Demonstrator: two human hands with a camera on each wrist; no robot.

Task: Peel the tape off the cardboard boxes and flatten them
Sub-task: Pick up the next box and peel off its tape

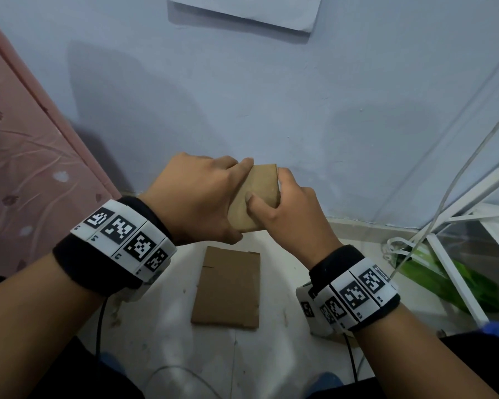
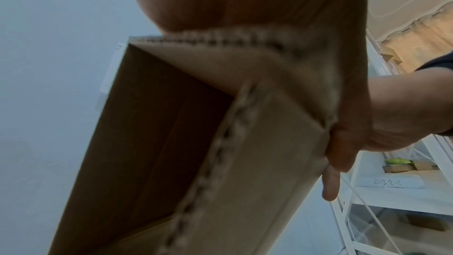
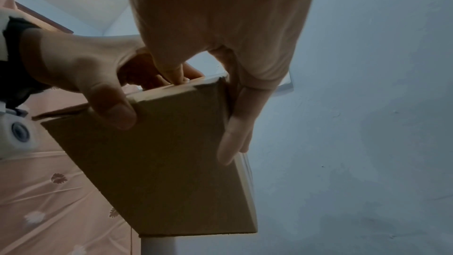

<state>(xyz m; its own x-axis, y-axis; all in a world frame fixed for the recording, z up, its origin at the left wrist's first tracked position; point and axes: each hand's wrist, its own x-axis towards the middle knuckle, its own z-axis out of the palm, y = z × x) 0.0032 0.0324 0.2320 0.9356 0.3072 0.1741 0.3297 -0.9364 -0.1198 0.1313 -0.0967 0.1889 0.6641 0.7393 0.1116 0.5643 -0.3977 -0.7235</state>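
I hold a small brown cardboard box (image 1: 258, 191) up in front of the blue wall with both hands. My left hand (image 1: 211, 197) grips its left side, and its thumb (image 3: 115, 111) lies on the broad face. My right hand (image 1: 288, 211) grips the right side with the thumb on top and the fingers (image 3: 235, 135) along the far edge. Shiny clear tape (image 3: 245, 174) runs along that edge and the top seam. In the left wrist view the box's (image 2: 152, 143) near end gapes, with loose flaps and corrugated edges showing. A flattened box (image 1: 228, 286) lies on the white floor below.
A pink patterned bed cover (image 1: 26, 168) fills the left side. A white wire rack (image 1: 458, 226) with green packaging (image 1: 444, 280) stands at the right. A white paper (image 1: 242, 10) hangs on the wall above. Cables trail from both wristbands over the floor.
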